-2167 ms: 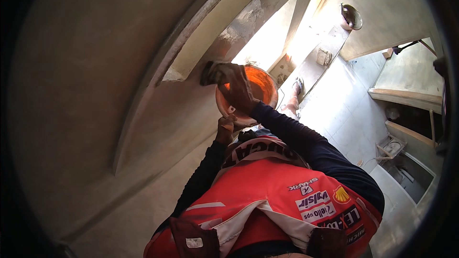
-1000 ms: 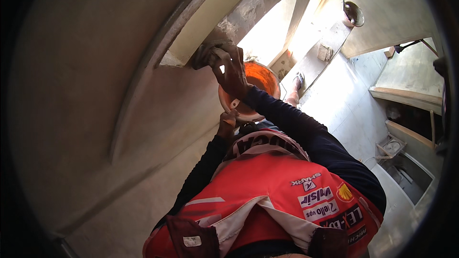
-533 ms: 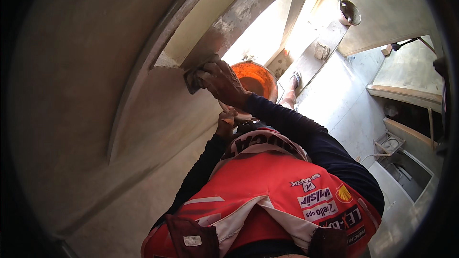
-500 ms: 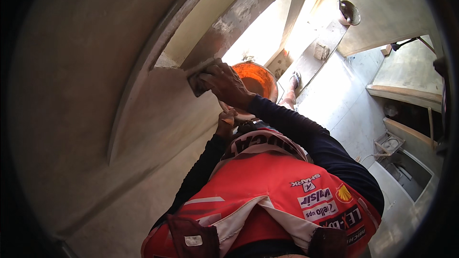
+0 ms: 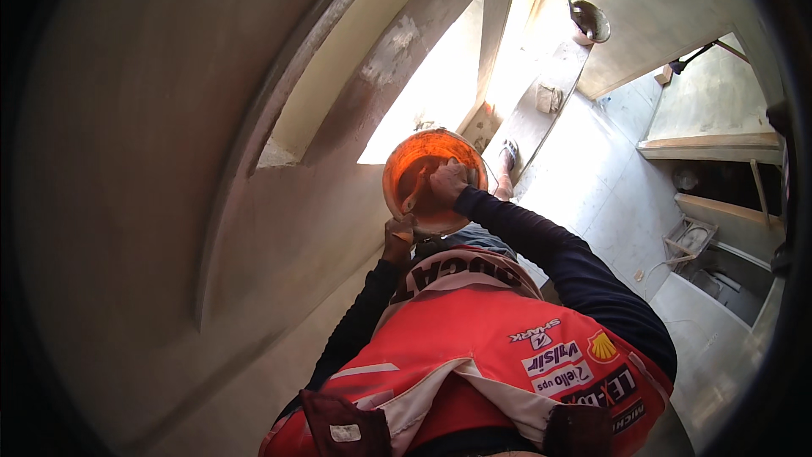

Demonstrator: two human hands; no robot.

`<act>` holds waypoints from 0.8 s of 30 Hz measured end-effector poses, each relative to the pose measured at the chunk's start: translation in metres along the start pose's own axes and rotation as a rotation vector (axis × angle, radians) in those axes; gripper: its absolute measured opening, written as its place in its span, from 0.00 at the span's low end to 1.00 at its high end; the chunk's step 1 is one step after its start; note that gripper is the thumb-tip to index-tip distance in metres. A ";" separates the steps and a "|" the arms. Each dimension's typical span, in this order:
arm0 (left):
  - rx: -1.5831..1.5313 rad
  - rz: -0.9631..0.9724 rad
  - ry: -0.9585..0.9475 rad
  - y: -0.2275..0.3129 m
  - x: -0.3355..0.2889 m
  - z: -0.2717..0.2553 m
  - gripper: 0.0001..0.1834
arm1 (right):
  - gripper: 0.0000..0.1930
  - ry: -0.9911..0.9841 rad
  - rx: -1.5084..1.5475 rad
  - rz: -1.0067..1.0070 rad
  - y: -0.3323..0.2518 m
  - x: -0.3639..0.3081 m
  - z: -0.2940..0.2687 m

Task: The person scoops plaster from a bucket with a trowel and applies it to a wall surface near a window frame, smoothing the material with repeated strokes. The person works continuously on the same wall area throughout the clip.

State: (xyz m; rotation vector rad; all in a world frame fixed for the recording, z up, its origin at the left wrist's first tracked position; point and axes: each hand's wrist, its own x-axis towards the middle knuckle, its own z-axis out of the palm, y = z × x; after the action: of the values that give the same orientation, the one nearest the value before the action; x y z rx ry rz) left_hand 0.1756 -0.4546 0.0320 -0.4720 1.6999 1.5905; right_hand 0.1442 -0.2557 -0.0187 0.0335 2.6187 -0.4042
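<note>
An orange bucket (image 5: 392, 171) with muddy, wet-looking contents sits in front of my body, close to the wall. My left hand (image 5: 398, 239) is closed on its near left rim. Down inside the bucket is my right hand (image 5: 451, 182), its fingers curled. The grey sponge that this hand held a moment ago is hidden beneath it or in the bucket. A pale orange streak or slim object (image 5: 415, 190) shows between the two hands; its kind cannot be made out.
A plastered wall (image 5: 288, 228) with a curved raised edge (image 5: 227, 178) and a bright opening (image 5: 436, 76) stands at left. On a plank (image 5: 529, 112) lie a wrapped block (image 5: 549, 99) and a second bucket (image 5: 589, 23). A small frame-like item (image 5: 690, 239) stands at right.
My right hand has left the wall, where it pressed the grey sponge, and dropped right and down into the bucket. My left hand stays at the rim. The view has shifted slightly.
</note>
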 end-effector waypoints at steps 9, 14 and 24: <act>-0.025 0.014 -0.015 0.017 -0.007 0.009 0.09 | 0.25 0.353 0.941 -0.347 0.100 -0.033 -0.095; 0.047 0.027 -0.028 0.016 -0.003 0.008 0.09 | 0.24 0.910 1.260 -0.191 0.111 0.009 -0.222; 0.013 -0.067 0.082 0.000 0.006 0.006 0.10 | 0.23 1.140 0.897 -0.030 0.079 0.059 -0.218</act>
State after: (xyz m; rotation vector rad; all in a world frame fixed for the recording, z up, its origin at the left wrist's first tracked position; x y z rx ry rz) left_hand 0.1735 -0.4473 0.0284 -0.5894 1.7359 1.5302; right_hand -0.0005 -0.1197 0.1140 0.6964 3.1505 -2.0132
